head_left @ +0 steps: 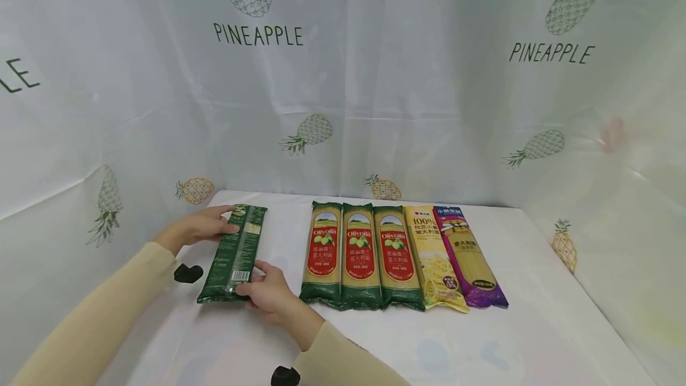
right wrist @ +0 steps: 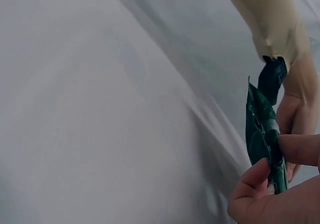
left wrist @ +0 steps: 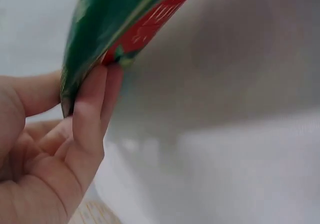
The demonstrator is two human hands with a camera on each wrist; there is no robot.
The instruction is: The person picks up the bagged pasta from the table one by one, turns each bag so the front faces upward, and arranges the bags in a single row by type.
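A green pack of spaghetti (head_left: 231, 258) is held at the left of the table, its back with the barcode facing up. My left hand (head_left: 202, 225) pinches its upper left edge, thumb on one face and fingers on the other. My right hand (head_left: 276, 295) pinches the lower right corner. In the left wrist view the pack (left wrist: 107, 21) is tilted above the white surface, and part of its red front label shows underneath. The right wrist view shows the crimped green end of the pack (right wrist: 260, 129) between thumb and fingers.
To the right lie three matching spaghetti packs (head_left: 361, 255) with red labels, side by side. Beside them are a yellow pasta pack (head_left: 435, 258) and a purple pasta pack (head_left: 471, 255). A pineapple-print sheet (head_left: 396, 88) hangs behind the white table (head_left: 541, 314).
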